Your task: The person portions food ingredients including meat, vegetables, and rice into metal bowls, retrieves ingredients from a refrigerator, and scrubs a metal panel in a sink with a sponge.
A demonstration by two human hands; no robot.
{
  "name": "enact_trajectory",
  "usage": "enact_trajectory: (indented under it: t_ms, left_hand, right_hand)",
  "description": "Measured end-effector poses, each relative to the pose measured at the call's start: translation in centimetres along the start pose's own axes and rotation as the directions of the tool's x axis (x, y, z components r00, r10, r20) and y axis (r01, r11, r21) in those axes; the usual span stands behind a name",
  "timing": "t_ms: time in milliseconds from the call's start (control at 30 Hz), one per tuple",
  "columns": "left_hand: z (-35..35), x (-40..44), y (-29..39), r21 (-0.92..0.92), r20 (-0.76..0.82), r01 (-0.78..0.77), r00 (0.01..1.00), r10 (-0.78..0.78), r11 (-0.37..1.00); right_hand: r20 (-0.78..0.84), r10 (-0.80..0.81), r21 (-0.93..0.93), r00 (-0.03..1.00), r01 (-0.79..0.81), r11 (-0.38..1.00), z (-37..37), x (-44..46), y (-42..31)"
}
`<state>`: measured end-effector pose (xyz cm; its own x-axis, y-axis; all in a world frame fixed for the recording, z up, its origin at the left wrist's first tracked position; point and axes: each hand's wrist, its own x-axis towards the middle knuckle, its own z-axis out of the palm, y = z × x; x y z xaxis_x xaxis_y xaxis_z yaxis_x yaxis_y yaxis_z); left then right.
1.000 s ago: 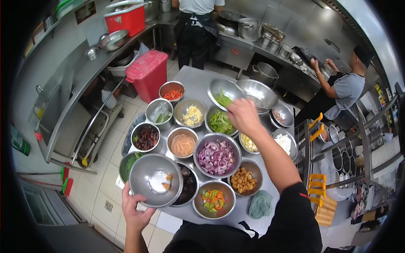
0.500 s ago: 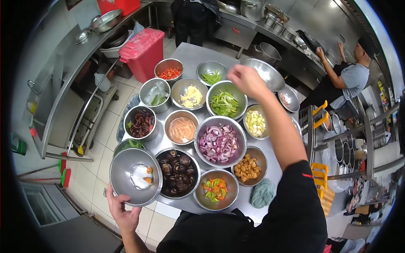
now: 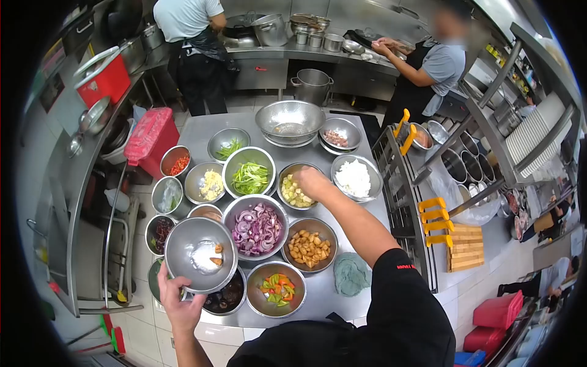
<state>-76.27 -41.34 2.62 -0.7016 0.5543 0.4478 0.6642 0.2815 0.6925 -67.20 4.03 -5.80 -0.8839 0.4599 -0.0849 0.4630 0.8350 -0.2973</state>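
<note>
My left hand [image 3: 182,303] grips the rim of a steel bowl [image 3: 181,262], lifted above the other bowls at the table's near left. A few brown pieces [image 3: 216,254] lie inside it. Over a bowl of pale yellow-green cubes [image 3: 294,194], my right hand [image 3: 313,183] reaches down with its fingers bunched; their tips are hidden, and I cannot make out what is in them. Sliced red onion [image 3: 257,227] and brown chunks [image 3: 309,248] fill bowls close by. Cut peppers [image 3: 279,290] are in a nearer bowl, while dark mushrooms [image 3: 224,298] are partly covered by the held bowl.
Green strips [image 3: 249,178], chopped garlic [image 3: 212,185], white pieces [image 3: 353,178] and a colander [image 3: 290,120] are on the steel table [image 3: 195,125]. A green cloth [image 3: 353,274] lies at the near right. Two people stand by the far counter; a rack [image 3: 403,202] is at right.
My right hand has moved from above the far bowls down to the cubes. The view has shifted, showing the white pieces and more of the far counter. My left hand still holds its bowl.
</note>
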Motion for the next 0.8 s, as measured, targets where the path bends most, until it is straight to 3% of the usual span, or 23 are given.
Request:
enact_trajectory:
  t_ms: [133,167,267,300,367,400,433,500,567,600,667,700,800]
  left_hand:
    - [1.6,1.3,1.4,0.014,0.048,0.021,0.999,-0.021,1.0]
    - [2.1,1.9,1.3,0.017,0.043,-0.112,0.993,0.111,0.994]
    - [2.9,3.2,1.8,0.115,0.093,-0.09,0.993,0.079,0.989]
    - [3.1,4.2,2.5,0.108,0.102,-0.093,0.991,0.082,0.99]
    - [3.9,6.1,3.0,0.179,0.105,-0.138,0.987,0.121,0.974]
    - [4.4,6.9,3.0,0.152,0.137,-0.086,0.988,0.065,0.985]
    - [5.2,7.8,2.6,0.135,0.139,-0.161,0.98,0.142,0.978]
    - [6.4,8.7,3.4,0.138,0.192,-0.015,0.981,-0.012,0.99]
    - [6.7,8.8,3.7,0.045,0.191,0.101,0.976,-0.107,0.994]
    - [6.6,8.5,3.6,-0.006,0.192,0.158,0.969,-0.154,0.987]
    - [5.4,7.0,2.2,-0.015,0.094,0.098,0.991,-0.096,0.995]
    - [4.4,6.2,1.3,-0.02,0.038,0.063,0.997,-0.062,0.998]
    - [0.3,2.9,-0.5,-0.027,-0.063,0.197,0.978,-0.198,0.98]
  right_hand:
    - [-0.195,-0.022,0.059,0.98,0.034,0.998,0.9,0.2,2.3]
    - [-0.25,-0.057,0.059,0.966,0.074,0.995,1.7,0.3,2.8]
    - [-0.129,0.218,0.554,0.967,-0.112,0.825,0.3,-0.2,2.9]
    - [-0.03,0.27,0.731,0.963,-0.163,0.663,0.2,0.4,2.8]
    - [-0.041,0.192,0.868,0.98,-0.061,0.494,-3.4,-1.0,-1.7]
    - [-0.06,0.094,0.863,0.994,0.005,0.505,-5.6,-1.9,-4.7]
    - [-0.085,0.002,0.857,0.996,0.072,0.509,-7.0,-2.6,-7.7]
    - [-0.035,-0.261,0.756,0.965,0.197,0.625,-8.5,-3.5,-12.2]
    - [-0.172,-0.501,0.37,0.848,0.527,0.765,-9.4,-4.4,-15.1]
    - [-0.196,-0.475,0.423,0.858,0.511,0.748,-9.9,-4.7,-15.6]
    - [-0.228,-0.423,0.518,0.877,0.477,0.71,-10.5,-5.1,-16.2]
    - [-0.151,-0.339,0.466,0.929,0.369,0.804,-10.3,-5.3,-15.8]
    - [-0.003,-0.056,0.257,0.998,0.055,0.965,-8.3,-6.3,-11.9]
